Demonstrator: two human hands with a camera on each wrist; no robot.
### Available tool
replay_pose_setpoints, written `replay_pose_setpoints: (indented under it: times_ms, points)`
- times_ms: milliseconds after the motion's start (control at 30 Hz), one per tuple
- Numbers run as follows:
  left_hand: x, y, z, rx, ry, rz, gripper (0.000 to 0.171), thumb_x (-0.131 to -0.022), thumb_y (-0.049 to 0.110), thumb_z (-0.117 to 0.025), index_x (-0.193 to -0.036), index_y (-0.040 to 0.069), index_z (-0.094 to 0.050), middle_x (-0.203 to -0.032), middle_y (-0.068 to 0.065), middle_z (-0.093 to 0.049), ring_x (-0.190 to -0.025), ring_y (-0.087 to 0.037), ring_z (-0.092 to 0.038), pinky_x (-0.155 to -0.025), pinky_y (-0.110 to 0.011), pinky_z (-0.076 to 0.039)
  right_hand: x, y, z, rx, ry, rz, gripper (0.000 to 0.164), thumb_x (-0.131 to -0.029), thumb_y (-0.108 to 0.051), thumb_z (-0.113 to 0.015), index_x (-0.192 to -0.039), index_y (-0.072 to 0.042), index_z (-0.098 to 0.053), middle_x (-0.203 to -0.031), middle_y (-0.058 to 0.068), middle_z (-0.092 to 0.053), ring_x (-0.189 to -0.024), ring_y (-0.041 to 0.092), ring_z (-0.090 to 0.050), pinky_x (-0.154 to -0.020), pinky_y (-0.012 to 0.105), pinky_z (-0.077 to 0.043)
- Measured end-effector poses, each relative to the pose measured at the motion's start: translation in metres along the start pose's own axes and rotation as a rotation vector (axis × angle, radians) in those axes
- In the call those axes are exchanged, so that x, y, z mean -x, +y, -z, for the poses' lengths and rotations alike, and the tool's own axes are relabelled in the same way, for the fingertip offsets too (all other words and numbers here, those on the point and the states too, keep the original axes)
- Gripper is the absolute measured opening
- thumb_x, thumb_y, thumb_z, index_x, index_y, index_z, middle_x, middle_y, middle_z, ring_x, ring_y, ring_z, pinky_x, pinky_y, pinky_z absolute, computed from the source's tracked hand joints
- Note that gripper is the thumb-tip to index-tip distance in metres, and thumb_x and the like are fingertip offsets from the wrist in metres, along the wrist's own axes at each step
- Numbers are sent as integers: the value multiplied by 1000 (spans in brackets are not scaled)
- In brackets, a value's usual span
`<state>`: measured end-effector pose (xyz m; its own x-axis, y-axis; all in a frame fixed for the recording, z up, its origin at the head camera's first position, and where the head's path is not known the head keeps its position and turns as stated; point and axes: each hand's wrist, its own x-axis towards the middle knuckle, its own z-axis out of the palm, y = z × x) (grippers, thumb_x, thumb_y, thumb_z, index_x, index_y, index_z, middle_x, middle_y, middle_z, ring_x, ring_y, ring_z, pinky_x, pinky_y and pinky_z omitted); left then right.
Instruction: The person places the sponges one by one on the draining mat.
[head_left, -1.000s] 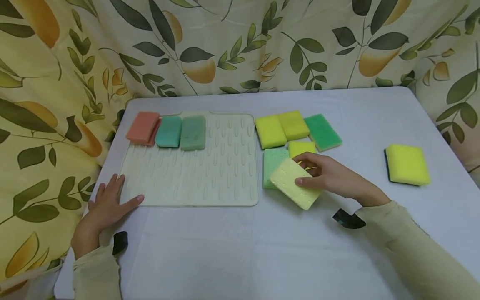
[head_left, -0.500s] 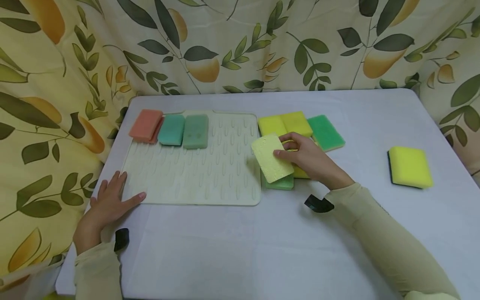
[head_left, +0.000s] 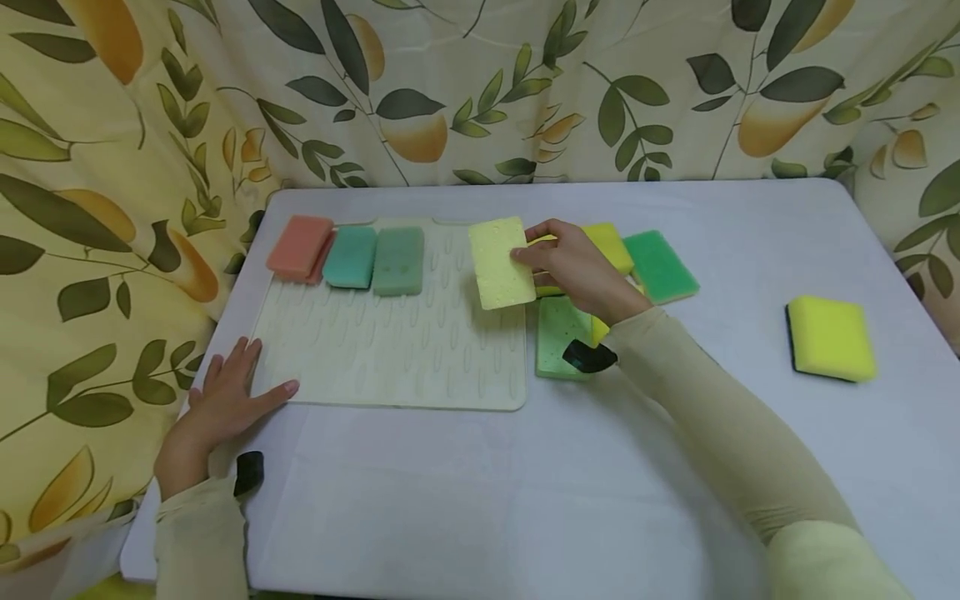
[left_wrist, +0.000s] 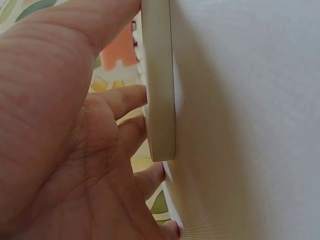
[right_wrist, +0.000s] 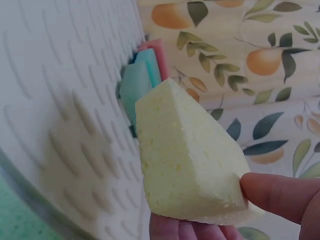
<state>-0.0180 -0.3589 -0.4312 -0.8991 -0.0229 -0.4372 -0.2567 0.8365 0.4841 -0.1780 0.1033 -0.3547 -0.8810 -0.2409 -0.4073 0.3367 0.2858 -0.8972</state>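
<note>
My right hand [head_left: 573, 268] pinches a pale yellow sponge [head_left: 501, 265] by its right edge, thumb on top and fingers beneath. It hovers over the right part of a cream ridged mat [head_left: 360, 350]; in the right wrist view the sponge [right_wrist: 170, 155] is clear of the mat, casting a shadow. Along the mat's back edge sit a pink sponge [head_left: 298, 247], a teal sponge [head_left: 350, 257] and a grey-green sponge [head_left: 399, 262]. My left hand [head_left: 221, 404] lies with spread fingers at the mat's front left corner, fingertips touching the mat's edge [left_wrist: 161, 100] and the table.
Right of the mat lie a yellow sponge [head_left: 609, 247], partly covered by my hand, a bright green sponge [head_left: 660, 267] and a mint sponge [head_left: 558, 333]. Further right lies a dark-backed yellow sponge [head_left: 831, 337]. A patterned curtain [head_left: 480, 92] hangs behind the white table [head_left: 420, 492].
My right hand has carried the pale yellow sponge left and away from me, from over the mint sponge to over the mat. The left hand has stayed in place.
</note>
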Motion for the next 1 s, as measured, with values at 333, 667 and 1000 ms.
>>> replay_pose_setpoints:
  times_ms: [333,667,1000]
  points:
    - [-5,2,-1,-11,4,-8,116,-99,66,-63,-169,-2,0,-174,-31,11,-154,-60,21,-109,-87,10,-28,-13,-17,-69,12,15,44,-104,-19,-73,-137,1,-52,-115,12,-67,-91,21,-68,-92,34,-59]
    - [-6,4,1,-26,0,-9,117,-99,66,-63,-169,-3,0,-173,-32,10,-154,-60,19,-109,-88,8,-53,-6,-39,-119,5,-12,42,-106,-14,-69,-138,6,-51,-115,14,-69,-84,17,-69,-96,42,-59]
    - [-1,2,-1,-33,0,10,114,-100,63,-63,-169,-3,-1,-173,-33,10,-153,-61,20,-108,-89,7,-70,0,-57,-89,11,-37,22,-105,-13,-70,-115,2,-59,-105,11,-69,-77,14,-65,-81,33,-59]
